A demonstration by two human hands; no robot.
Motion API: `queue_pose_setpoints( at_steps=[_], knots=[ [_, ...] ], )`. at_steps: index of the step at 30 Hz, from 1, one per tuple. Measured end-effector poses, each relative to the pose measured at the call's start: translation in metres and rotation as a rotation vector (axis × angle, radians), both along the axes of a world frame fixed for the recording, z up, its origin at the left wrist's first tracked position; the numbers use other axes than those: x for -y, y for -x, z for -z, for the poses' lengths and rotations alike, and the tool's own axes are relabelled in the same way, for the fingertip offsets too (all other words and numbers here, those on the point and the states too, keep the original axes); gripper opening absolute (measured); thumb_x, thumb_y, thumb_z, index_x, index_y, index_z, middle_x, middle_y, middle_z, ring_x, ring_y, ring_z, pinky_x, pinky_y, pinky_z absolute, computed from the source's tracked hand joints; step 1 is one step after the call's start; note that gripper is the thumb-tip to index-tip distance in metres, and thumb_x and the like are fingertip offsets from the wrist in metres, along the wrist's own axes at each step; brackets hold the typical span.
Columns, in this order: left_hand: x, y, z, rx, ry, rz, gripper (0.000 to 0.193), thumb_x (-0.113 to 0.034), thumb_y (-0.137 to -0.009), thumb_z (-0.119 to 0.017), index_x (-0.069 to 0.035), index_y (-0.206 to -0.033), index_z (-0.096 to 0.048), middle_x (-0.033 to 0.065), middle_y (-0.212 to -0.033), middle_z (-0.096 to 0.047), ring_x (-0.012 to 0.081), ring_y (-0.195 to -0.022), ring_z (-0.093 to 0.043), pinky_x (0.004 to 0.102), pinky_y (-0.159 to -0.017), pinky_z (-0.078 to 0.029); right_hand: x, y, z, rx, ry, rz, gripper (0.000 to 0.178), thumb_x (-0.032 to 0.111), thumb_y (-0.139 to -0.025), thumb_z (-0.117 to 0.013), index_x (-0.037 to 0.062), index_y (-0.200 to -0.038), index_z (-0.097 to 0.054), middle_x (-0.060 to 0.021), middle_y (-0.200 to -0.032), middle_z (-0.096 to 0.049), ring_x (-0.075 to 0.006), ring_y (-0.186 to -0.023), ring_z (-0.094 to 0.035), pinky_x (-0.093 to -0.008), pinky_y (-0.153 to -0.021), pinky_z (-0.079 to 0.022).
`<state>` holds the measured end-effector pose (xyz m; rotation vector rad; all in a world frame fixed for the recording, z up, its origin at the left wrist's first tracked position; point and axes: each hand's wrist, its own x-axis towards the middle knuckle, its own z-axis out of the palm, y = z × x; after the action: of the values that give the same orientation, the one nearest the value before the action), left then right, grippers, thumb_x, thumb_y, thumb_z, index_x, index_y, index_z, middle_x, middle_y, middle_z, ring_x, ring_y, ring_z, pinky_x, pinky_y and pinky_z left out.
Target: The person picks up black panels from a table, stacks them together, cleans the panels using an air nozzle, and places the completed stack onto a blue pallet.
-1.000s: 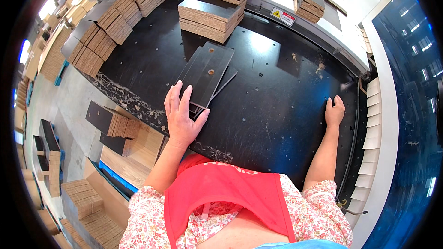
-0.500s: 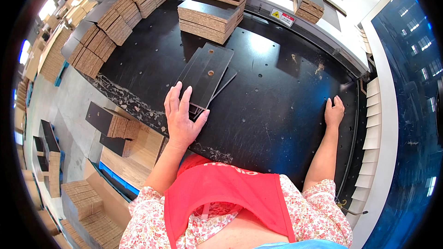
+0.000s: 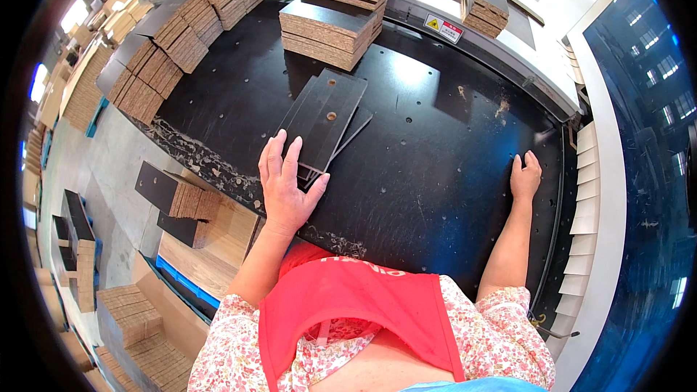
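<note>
A small, uneven stack of dark boards lies on the black tabletop; the upper board has two round holes, and a lower one sticks out at its right side. My left hand rests at the near left corner of this stack, fingers spread, thumb by the boards' near end. It does not wrap round any board. Far to the right, my right hand lies on the tabletop near its right edge, fingers extended, with nothing in it.
Chipboard stacks with dark faces stand at the table's back, and a row of them lines the far left. Below on the left, more boards sit on a pallet load. White flaps and a blue panel border the right.
</note>
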<state>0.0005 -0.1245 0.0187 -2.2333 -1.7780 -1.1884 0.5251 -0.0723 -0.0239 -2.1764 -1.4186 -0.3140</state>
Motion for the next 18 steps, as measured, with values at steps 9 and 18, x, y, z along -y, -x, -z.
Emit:
queue_pose_setpoints(
  at_steps=[9,18],
  knots=[
    [0.0002,0.0000,-0.0006,-0.007,-0.004,-0.001,0.074,-0.031,-0.079,-0.077,-0.002,-0.140,-0.048,0.0213,-0.152,-0.036,0.0412,-0.138,-0.034,0.0512,-0.114,-0.027,0.0012,0.0041,-0.0038,-0.009,0.016,0.010,0.042,0.028,-0.093,-0.063,-0.0042,-0.120,-0.067,-0.0168,-0.134,-0.061,-0.0339,-0.126,-0.054,-0.0420,-0.109,-0.041],
    [0.0000,-0.0001,0.0004,-0.003,-0.005,0.003,0.074,-0.028,-0.078,-0.078,-0.003,-0.140,-0.047,0.0206,-0.152,-0.036,0.0411,-0.138,-0.033,0.0511,-0.114,-0.027,0.0002,0.0012,-0.0005,-0.001,0.010,0.011,0.042,0.028,-0.093,-0.063,-0.0048,-0.119,-0.067,-0.0169,-0.133,-0.061,-0.0340,-0.125,-0.055,-0.0415,-0.108,-0.042]
  ],
)
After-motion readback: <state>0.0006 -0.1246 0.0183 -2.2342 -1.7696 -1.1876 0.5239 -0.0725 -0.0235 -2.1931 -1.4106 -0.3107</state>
